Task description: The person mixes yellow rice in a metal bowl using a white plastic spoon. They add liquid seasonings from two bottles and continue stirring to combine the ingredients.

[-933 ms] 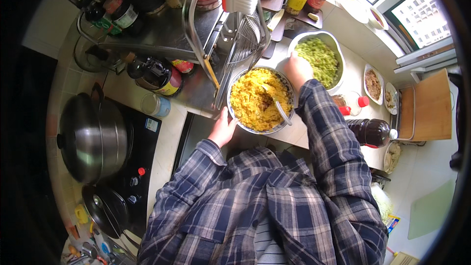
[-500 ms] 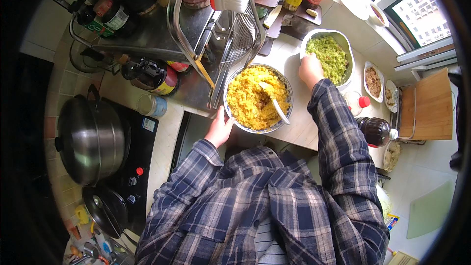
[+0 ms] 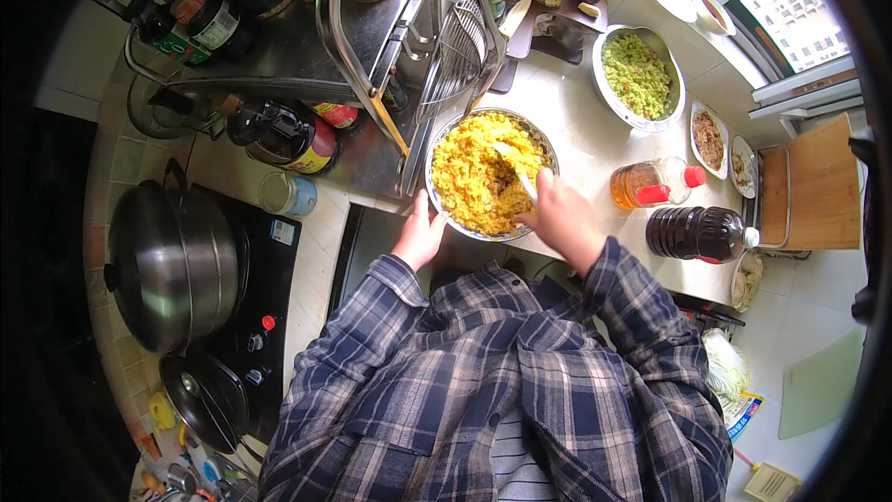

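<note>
A patterned bowl [image 3: 437,200] full of crumbly yellow food [image 3: 474,163], perhaps scrambled egg, stands near the counter's front edge. At its lower left rim, my left hand [image 3: 418,237] grips the bowl, thumb up along the side. My right hand [image 3: 565,223] is closed around the handle of a white spoon [image 3: 529,188], whose head is in the yellow food. Farther back to the right is a white bowl [image 3: 609,98] of chopped green vegetable [image 3: 636,76], with neither hand on it.
To the right lie a bottle of amber liquid [image 3: 641,186] and a dark bottle [image 3: 692,233]. Small dishes of brown food [image 3: 708,141] sit beyond, by a wooden board [image 3: 810,188]. A metal rack [image 3: 372,112] stands left of the bowl; a lidded pot [image 3: 177,265] is on the stove.
My right hand has let go of the green vegetable bowl and come back to the spoon. That bowl now sits slightly farther back and right. My left hand stays at the yellow food's bowl.
</note>
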Demonstrator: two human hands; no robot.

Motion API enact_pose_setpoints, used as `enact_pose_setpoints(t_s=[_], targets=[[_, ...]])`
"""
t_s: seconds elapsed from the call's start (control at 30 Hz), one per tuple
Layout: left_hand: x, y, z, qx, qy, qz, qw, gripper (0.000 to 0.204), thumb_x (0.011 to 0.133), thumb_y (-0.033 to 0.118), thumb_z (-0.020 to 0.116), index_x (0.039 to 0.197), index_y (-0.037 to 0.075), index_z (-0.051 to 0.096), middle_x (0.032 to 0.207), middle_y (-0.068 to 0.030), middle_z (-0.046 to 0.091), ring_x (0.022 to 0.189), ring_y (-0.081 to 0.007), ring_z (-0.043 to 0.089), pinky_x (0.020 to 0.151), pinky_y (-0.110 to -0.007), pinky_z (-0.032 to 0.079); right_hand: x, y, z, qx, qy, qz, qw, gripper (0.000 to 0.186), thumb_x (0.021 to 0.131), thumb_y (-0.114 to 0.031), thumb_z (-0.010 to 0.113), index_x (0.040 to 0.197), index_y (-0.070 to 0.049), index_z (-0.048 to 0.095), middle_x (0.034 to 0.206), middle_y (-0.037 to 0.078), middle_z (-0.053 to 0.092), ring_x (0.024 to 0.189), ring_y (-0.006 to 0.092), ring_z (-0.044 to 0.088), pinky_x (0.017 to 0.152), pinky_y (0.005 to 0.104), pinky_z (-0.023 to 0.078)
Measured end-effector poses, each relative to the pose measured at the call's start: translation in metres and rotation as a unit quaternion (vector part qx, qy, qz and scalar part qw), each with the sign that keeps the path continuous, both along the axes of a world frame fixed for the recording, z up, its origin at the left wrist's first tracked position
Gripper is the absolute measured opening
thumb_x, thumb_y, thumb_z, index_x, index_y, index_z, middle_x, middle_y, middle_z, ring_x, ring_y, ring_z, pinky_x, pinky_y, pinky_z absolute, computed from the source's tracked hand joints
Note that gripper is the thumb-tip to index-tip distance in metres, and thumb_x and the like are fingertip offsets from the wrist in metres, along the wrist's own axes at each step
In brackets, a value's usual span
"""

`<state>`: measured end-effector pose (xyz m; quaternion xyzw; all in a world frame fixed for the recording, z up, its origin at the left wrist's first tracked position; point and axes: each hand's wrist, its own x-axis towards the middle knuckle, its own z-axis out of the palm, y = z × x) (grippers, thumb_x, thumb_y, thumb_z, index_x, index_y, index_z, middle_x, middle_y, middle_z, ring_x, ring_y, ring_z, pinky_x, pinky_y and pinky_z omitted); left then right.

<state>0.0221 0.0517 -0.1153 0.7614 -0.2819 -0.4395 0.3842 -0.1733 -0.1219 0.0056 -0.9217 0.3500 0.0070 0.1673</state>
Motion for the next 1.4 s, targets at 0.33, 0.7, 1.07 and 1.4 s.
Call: enact_pose_setpoints(t_s=[0.33, 0.7, 1.07, 1.4], targets=[[0.002, 0.000, -0.003, -0.005, 0.009, -0.009, 1.000, 0.073, 0.094, 0.020, 0.060, 0.148, -0.006, 0.019, 0.127, -0.0287, 0.056, 0.114, -0.0366, 0.059, 0.099, -0.040, 0.045, -0.007, -0.017, -0.003, -0.070, 0.039, -0.014, 0.997, 0.011, 0.093, -0.012, 0.048, 0.097, -0.002, 0.049, 0.072, 0.016, 0.065, 0.068, 0.0354, 0.066, 0.059, 0.0472, 0.052], [0.004, 0.001, -0.015, -0.024, -0.014, -0.019, 0.999, 0.071, 0.094, 0.022, 0.060, 0.148, -0.005, 0.021, 0.130, -0.0318, 0.053, 0.118, -0.0414, 0.056, 0.099, -0.043, 0.045, 0.038, -0.048, 0.002, -0.189, 0.069, 0.139, 0.970, 0.011, 0.086, -0.015, 0.057, 0.096, -0.012, 0.058, 0.061, 0.007, 0.060, 0.055, 0.0267, 0.062, 0.049, 0.0409, 0.048], [0.002, 0.003, -0.029, -0.033, -0.078, -0.031, 0.996, 0.069, 0.098, 0.017, 0.055, 0.151, 0.001, 0.014, 0.101, -0.0165, 0.068, 0.086, -0.0202, 0.065, 0.077, -0.033, 0.052, -0.023, -0.010, 0.041, -0.183, 0.008, 0.128, 0.975, 0.008, 0.082, -0.015, 0.060, 0.089, -0.015, 0.055, 0.060, 0.003, 0.056, 0.056, 0.0243, 0.061, 0.048, 0.0391, 0.046], [0.004, 0.003, -0.019, 0.002, 0.007, -0.010, 1.000, 0.073, 0.094, 0.023, 0.060, 0.149, -0.003, 0.020, 0.126, -0.0303, 0.057, 0.115, -0.0413, 0.058, 0.098, -0.043, 0.045, -0.020, 0.039, -0.001, -0.112, 0.008, 0.166, 0.980, 0.011, 0.079, -0.017, 0.061, 0.088, -0.015, 0.054, 0.060, 0.003, 0.058, 0.056, 0.0242, 0.062, 0.049, 0.0382, 0.047]])
